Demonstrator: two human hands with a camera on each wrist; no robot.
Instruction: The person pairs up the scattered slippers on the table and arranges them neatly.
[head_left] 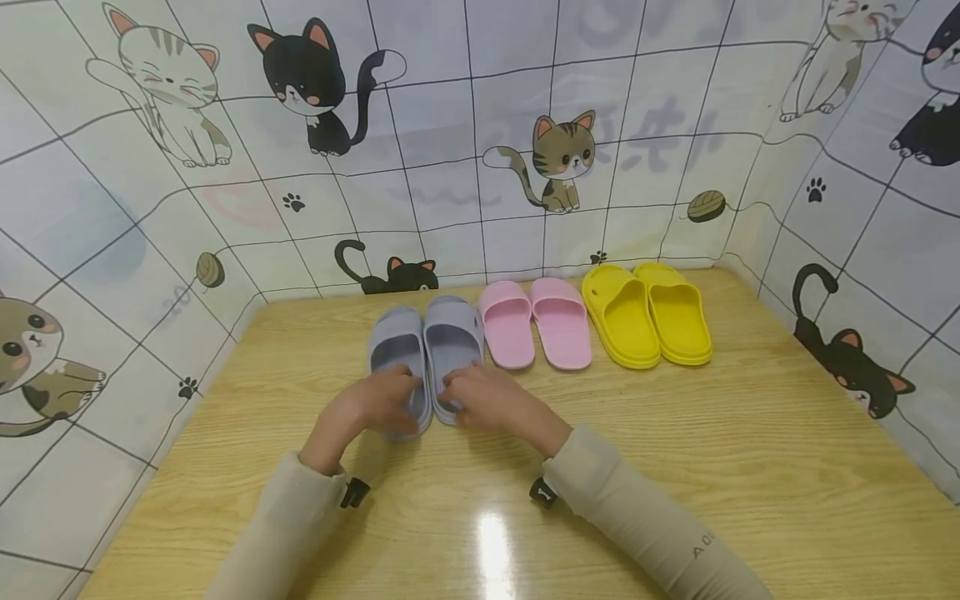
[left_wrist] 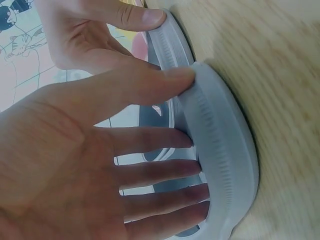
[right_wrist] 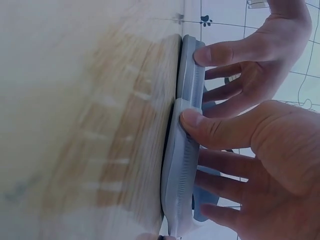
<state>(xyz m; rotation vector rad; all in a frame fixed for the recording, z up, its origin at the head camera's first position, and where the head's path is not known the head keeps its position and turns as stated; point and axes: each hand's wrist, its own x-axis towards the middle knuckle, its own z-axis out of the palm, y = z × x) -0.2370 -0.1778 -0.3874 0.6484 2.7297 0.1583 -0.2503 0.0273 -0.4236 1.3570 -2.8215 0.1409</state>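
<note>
A pair of grey slippers [head_left: 455, 337] lies side by side on the wooden table, toes toward the wall. My left hand [head_left: 382, 400] is over the heel of the left slipper [left_wrist: 220, 145]. In the left wrist view its thumb presses the heel edge, while the straight fingers reach to the inner rim. My right hand [head_left: 487, 398] is at the heel of the right slipper [right_wrist: 177, 170]. Its thumb rests against the heel edge and its fingers extend over the footbed. The left slipper's heel sits slightly nearer to me than the right one's.
Pink slippers [head_left: 564, 333] stand just right of the grey pair, followed by yellow clogs [head_left: 628, 329]. All three pairs line up near the back edge of the wooden table [head_left: 675, 467]. A wall covering [head_left: 450, 167] with cartoon cats encloses the table at the back and sides.
</note>
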